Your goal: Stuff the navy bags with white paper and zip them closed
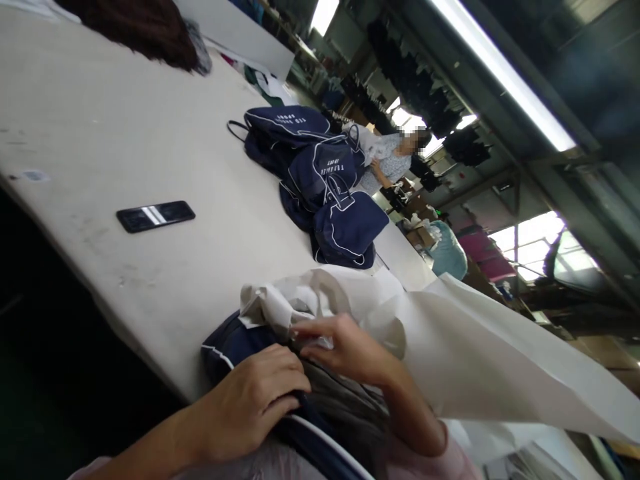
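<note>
A navy bag with white piping (227, 343) lies at the near edge of the white table (125, 120). My left hand (253, 400) presses down on the bag's opening and grips its edge. My right hand (345, 347) pinches crumpled white paper (300, 303) at the mouth of the bag. A large white paper sheet (490, 360) spreads out to the right of my hands.
A black phone (155, 215) lies on the table to the left. A pile of navy bags with white lettering (320, 180) sits farther back. A dark brown cloth (145, 30) lies at the far end. Another person (393, 160) stands behind the pile.
</note>
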{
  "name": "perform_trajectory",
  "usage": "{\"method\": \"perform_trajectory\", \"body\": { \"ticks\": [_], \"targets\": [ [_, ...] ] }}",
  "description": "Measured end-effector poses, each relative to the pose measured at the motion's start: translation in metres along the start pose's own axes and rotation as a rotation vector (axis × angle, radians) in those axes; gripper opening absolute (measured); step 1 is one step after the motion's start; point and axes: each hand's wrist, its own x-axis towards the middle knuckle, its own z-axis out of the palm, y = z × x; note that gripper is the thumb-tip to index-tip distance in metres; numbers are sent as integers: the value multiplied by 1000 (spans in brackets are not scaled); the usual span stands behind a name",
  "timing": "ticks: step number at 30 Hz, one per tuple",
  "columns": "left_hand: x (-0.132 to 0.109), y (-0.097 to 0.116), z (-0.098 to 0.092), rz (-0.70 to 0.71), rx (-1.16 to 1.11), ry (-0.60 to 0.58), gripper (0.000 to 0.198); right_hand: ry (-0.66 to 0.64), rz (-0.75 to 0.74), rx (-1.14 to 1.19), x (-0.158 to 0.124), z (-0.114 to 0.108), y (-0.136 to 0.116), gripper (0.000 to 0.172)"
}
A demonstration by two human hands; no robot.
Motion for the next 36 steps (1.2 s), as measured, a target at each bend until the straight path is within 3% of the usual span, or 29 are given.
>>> {"method": "perform_trajectory", "body": {
  "ticks": [3, 4, 6, 8, 10, 11, 12, 13, 15, 18, 23, 25, 28, 31, 33, 36],
  "targets": [
    [3, 3, -7, -28, -81, -52, 28, 500, -59, -219, 10, -48, 19, 53],
    [4, 1, -9, -29, -105, -50, 29, 579, -24, -257, 12, -57, 32, 65],
    [4, -9, -17, -36, -126, 33, 28, 476, 68, -209, 13, -58, 57, 81],
    [5, -31, -29, -106, -58, 254, 25, 312, 104, -99, 8, -36, 73, 75],
    [10, -61, -46, -239, 91, 528, 18, 305, 58, -38, -7, 3, 75, 45],
    [15, -77, -53, -323, 167, 613, 16, 312, 13, 9, -18, 24, 72, 25],
    [22, -92, -59, -402, 227, 621, 17, 273, -41, 59, -31, 44, 66, 16],
    [30, -104, -62, -466, 268, 552, 21, 236, -75, 121, -45, 61, 60, 17],
    [47, -122, -60, -537, 305, 266, 28, 181, -66, 250, -73, 83, 51, 21],
    [75, -129, -41, -518, 354, -46, 30, 186, 55, 418, -98, 90, 51, 19],
    [117, -109, 6, -294, 638, -202, 77, 140, 75, 550, -99, 86, 62, 57],
    [127, -101, 20, -158, 719, -267, 65, 150, 117, 532, -93, 86, 61, 55],
    [134, -96, 21, -64, 811, -266, 44, 210, 138, 445, -86, 83, 54, 52],
    [135, -96, -2, -137, 901, -149, 34, 279, 148, 355, -74, 78, 47, 62],
    [133, -95, -18, -210, 926, -102, 22, 246, 173, 193, -60, 80, 44, 60],
    [129, -88, -28, -251, 920, -85, 15, 111, 208, -233, -25, 91, 51, 52]
  ]
}}
